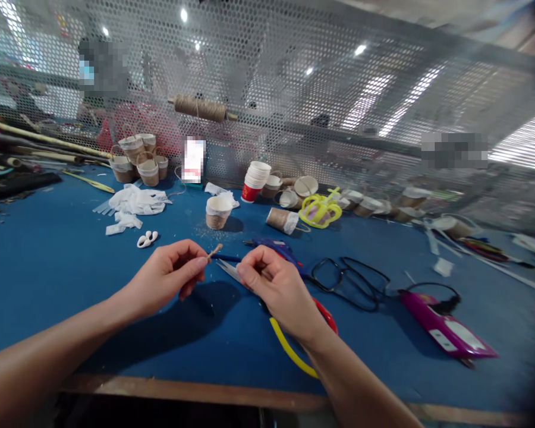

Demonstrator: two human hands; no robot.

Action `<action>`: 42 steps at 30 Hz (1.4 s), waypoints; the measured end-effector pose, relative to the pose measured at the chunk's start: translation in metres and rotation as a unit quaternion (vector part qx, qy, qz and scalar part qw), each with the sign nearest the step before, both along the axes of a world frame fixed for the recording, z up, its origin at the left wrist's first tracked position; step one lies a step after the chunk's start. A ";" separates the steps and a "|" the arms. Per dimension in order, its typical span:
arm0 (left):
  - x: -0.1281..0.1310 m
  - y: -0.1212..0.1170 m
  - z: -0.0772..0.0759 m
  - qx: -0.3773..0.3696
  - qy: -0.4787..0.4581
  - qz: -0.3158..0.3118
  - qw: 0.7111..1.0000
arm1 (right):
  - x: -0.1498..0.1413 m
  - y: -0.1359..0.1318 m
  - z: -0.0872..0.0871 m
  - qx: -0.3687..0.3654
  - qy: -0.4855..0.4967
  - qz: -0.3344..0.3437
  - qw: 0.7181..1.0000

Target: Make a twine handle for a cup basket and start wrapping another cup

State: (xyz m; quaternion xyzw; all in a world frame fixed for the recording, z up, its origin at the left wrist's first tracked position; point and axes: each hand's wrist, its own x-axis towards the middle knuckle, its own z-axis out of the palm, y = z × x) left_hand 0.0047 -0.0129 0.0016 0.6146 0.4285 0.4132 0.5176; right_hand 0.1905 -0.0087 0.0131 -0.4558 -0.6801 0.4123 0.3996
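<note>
My left hand (173,270) is closed in a pinch on a short piece of twine (216,252), whose frayed end sticks out past the fingertips. My right hand (271,285) is closed too, thumb against fingers, a little to the right; what it pinches, if anything, is too small to make out. Scissors (228,270) with one red and one yellow handle lie under or against the right hand, blades toward the left; whether it touches them I cannot tell. Beyond the hands stands a small twine-wrapped cup (217,213) with a white rim. A blue glue gun (271,245) lies behind the right hand.
White cloth pieces (138,199), white earbuds (147,239) and twine-wrapped baskets (148,171) are at left. Stacked paper cups (255,180), a yellow woven piece (321,209) and a tipped cup (280,220) stand behind. At right lie a black cable (350,282) and a purple power strip (448,327).
</note>
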 end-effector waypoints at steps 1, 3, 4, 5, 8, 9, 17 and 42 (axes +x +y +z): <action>0.000 0.000 -0.001 -0.007 -0.008 -0.004 1.000 | 0.000 -0.001 0.000 0.006 0.002 -0.002 1.000; -0.001 0.001 -0.002 -0.019 -0.021 -0.014 0.999 | 0.001 -0.002 0.000 0.018 0.011 -0.001 1.000; -0.001 0.001 -0.003 -0.025 -0.027 -0.019 0.999 | 0.002 -0.002 0.000 0.023 0.019 0.002 1.000; -0.002 0.001 -0.003 -0.030 -0.033 -0.024 0.999 | 0.002 -0.001 -0.001 0.028 0.030 0.006 0.999; -0.002 0.001 -0.004 -0.044 -0.049 -0.030 0.997 | 0.002 0.001 -0.004 0.025 0.066 0.014 0.997; -0.002 0.001 -0.004 -0.047 -0.051 -0.030 0.997 | 0.002 0.002 -0.005 0.016 0.082 0.016 0.996; -0.002 0.003 -0.007 -0.065 -0.082 -0.029 0.994 | -0.002 0.001 -0.005 -0.081 0.154 0.039 0.984; -0.002 0.003 -0.004 -0.073 -0.061 -0.031 0.995 | -0.001 0.000 -0.002 -0.102 0.099 0.040 0.989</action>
